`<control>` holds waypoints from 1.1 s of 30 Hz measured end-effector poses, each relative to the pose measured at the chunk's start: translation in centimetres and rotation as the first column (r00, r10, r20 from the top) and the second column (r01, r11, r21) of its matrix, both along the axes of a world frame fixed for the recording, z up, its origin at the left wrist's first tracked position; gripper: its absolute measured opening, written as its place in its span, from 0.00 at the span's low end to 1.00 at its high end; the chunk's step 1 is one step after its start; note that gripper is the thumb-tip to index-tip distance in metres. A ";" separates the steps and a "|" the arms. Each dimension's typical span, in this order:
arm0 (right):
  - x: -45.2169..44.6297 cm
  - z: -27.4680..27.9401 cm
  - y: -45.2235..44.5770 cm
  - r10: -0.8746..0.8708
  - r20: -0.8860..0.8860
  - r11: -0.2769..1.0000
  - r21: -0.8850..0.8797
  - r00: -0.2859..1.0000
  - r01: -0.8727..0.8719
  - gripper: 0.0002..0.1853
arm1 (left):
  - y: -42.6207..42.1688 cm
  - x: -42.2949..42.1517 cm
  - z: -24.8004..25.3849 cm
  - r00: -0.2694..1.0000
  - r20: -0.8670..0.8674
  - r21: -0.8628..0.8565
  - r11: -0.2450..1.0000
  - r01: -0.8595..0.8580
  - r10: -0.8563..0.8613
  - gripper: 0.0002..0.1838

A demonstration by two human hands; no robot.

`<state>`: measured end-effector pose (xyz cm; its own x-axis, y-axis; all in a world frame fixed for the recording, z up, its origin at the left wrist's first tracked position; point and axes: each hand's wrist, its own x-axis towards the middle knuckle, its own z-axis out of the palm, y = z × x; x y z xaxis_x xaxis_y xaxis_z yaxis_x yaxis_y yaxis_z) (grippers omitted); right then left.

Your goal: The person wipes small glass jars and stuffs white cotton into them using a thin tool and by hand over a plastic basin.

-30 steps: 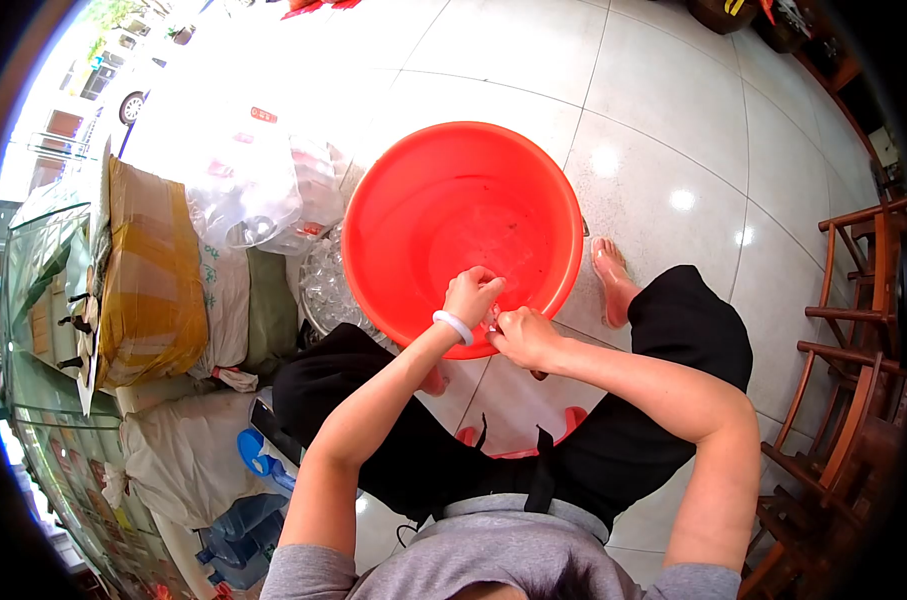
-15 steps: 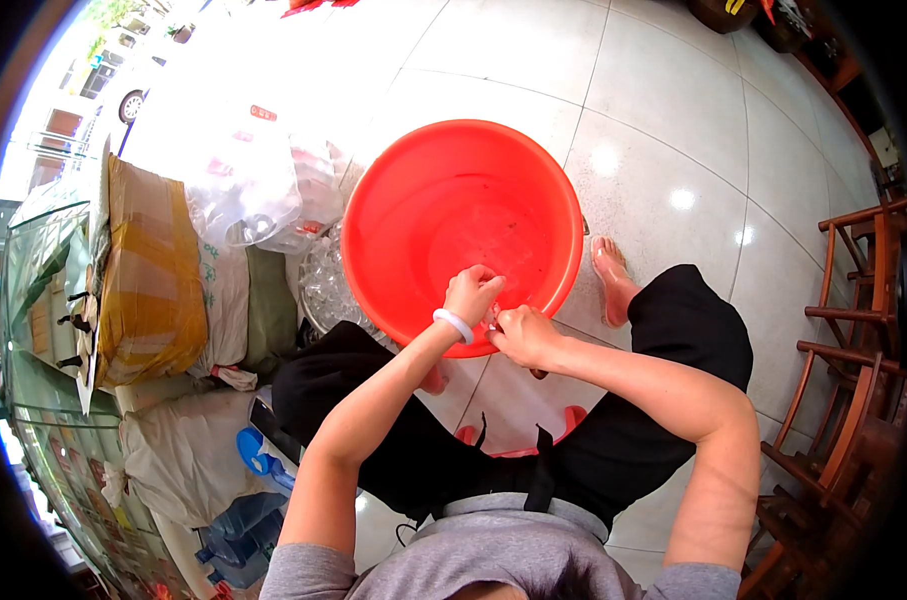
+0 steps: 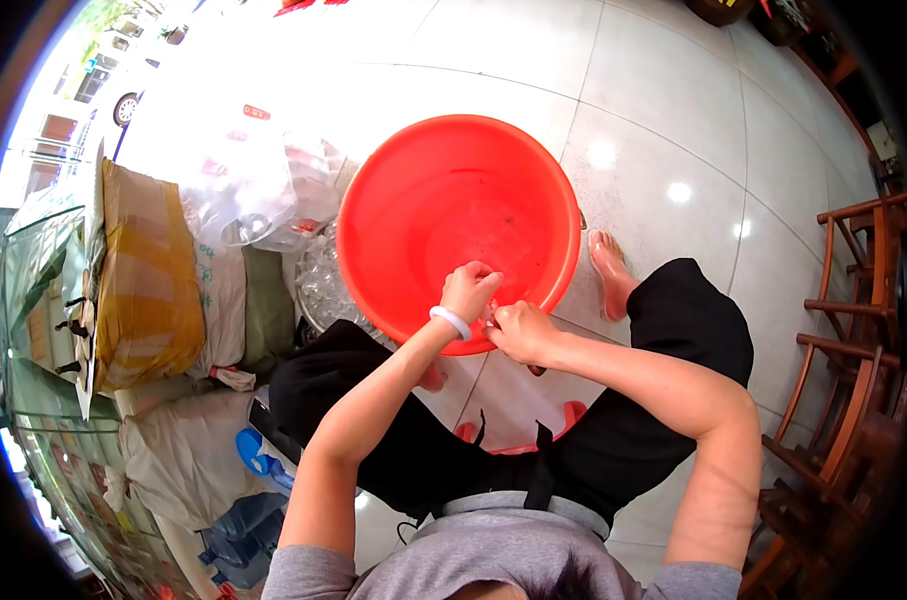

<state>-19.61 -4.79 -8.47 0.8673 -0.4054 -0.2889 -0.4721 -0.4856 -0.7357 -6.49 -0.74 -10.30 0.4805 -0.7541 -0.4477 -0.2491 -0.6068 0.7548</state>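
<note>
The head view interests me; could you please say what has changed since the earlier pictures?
The red tub and tiled floor sit slightly higher and further left, suggesting a small camera shift. No new hold or release shows; the left hand and right hand stay over the tub's near side.

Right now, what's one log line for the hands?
left hand: over red tub | right hand: close beside left | between: small item, unclear
</note>
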 end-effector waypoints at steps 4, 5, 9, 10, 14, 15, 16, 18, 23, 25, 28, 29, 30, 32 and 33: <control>0.0 0.0 -0.1 -0.003 -0.021 1.000 0.004 1.000 0.003 0.17 | 0.1 0.1 -0.6 1.000 0.006 -0.024 1.000 0.001 -0.001 0.16; 0.0 0.1 -0.1 -0.002 -0.021 1.000 0.013 1.000 0.002 0.17 | 0.1 0.1 -0.7 1.000 0.007 -0.024 1.000 0.003 -0.003 0.16; 0.1 0.1 0.0 -0.006 -0.022 1.000 -0.006 1.000 0.006 0.17 | 0.1 0.1 -1.4 1.000 0.028 -0.032 0.999 -0.007 0.008 0.15; 0.1 0.0 0.0 -0.008 -0.022 1.000 -0.006 1.000 0.008 0.17 | 0.1 0.2 -1.6 0.999 0.034 -0.041 0.999 -0.009 0.011 0.15; 0.1 -0.1 0.0 -0.003 -0.028 1.000 0.007 1.000 0.003 0.17 | 0.2 0.2 -1.5 0.998 0.061 -0.042 0.999 0.007 -0.004 0.15; 0.1 -0.1 0.0 -0.006 -0.021 1.000 0.013 1.000 0.007 0.17 | 0.1 0.2 -1.4 0.999 0.045 -0.036 0.999 0.001 0.000 0.15; 0.2 -0.1 -0.1 -0.009 -0.020 1.000 0.012 1.000 0.009 0.17 | 0.1 0.2 -1.3 1.000 0.028 -0.029 1.000 -0.004 0.005 0.15; 0.3 0.5 -0.4 0.049 -0.149 0.997 0.070 0.988 -0.039 0.14 | 0.2 0.2 -1.7 1.000 0.022 -0.040 0.999 -0.002 0.002 0.15; 0.3 0.7 -0.5 0.049 -0.153 0.996 0.083 0.987 -0.037 0.15 | 0.2 0.2 -2.2 0.999 0.052 -0.054 0.998 0.010 -0.007 0.15; 0.3 0.8 -0.5 0.050 -0.144 0.996 0.081 0.988 -0.038 0.15 | 0.3 0.2 -2.1 0.999 0.035 -0.064 0.998 -0.010 0.012 0.15; 0.4 0.9 -0.5 0.059 -0.144 0.995 0.083 0.988 -0.047 0.15 | 0.3 0.3 -2.3 0.999 0.051 -0.068 0.998 0.003 0.001 0.15; 0.4 1.0 -0.5 0.057 -0.155 0.995 0.095 0.986 -0.042 0.15 | 0.3 0.2 -2.2 0.999 0.051 -0.067 0.998 0.003 0.000 0.15; 0.4 1.0 -0.5 0.055 -0.167 0.993 0.108 0.985 -0.037 0.15 | 0.2 0.2 -2.2 0.999 0.047 -0.063 0.998 0.001 0.002 0.15; 0.3 0.3 -0.2 0.029 -0.104 0.998 0.061 0.994 -0.022 0.14 | 0.2 0.2 -2.1 0.999 0.042 -0.058 0.998 -0.002 0.004 0.15; 0.2 0.0 -0.1 0.006 -0.039 1.000 0.015 0.999 -0.005 0.15 | 0.2 0.2 -2.2 0.999 0.047 -0.060 0.998 0.005 -0.002 0.15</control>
